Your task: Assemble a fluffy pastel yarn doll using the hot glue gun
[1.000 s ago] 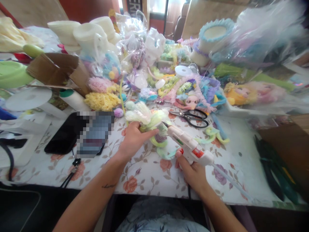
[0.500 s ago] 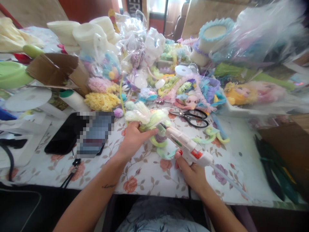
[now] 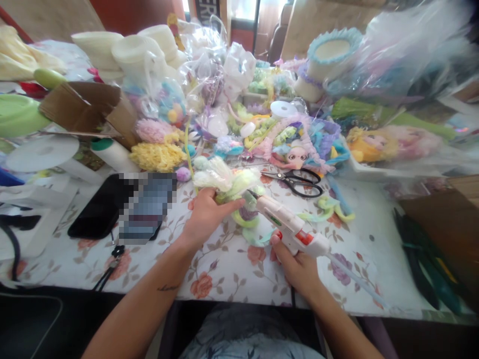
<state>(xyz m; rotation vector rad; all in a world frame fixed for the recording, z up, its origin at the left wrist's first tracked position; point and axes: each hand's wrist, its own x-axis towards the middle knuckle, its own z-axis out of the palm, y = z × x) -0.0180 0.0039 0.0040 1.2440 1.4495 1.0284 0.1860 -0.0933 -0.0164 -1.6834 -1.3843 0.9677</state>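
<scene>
Well, right hand [image 3: 298,271] around the glue gun [image 3: 286,222], forearm [image 3: 339,309] aslant.

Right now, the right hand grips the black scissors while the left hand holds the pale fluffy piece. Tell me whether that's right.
Not quite: the right hand grips a white glue gun, as the head view shows; the black scissors lie on the flowered cloth. The left hand does hold the pale fluffy piece.

Floral-patterned surface [image 3: 232,269], carrying loose items
Black-handled scissors [image 3: 289,178] are lying near a pale green ribbon [image 3: 329,203]; a black phone [image 3: 95,212] and a purple pom-pom [image 3: 183,174] are resting toward the left.
</scene>
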